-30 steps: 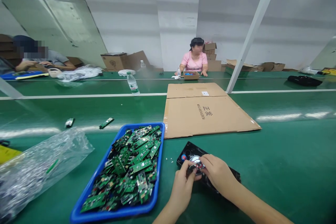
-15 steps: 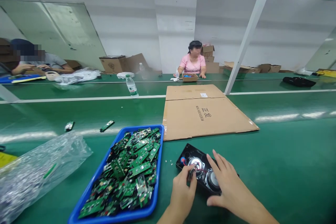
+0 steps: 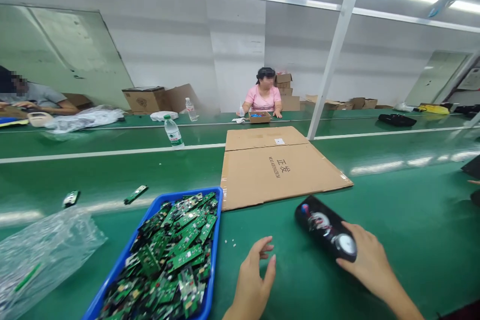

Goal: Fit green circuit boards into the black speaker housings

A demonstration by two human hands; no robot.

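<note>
Your left hand (image 3: 254,272), open and empty, has come off the black speaker housing (image 3: 327,232). Shifted rightward, it's now held by your right hand (image 3: 371,262) alone.

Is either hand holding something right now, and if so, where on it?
The right hand grips the black speaker unit by its near end, beside the lower round speaker. The left hand holds nothing.

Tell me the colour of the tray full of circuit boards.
The tray is blue, best seen in the current head view.
</note>
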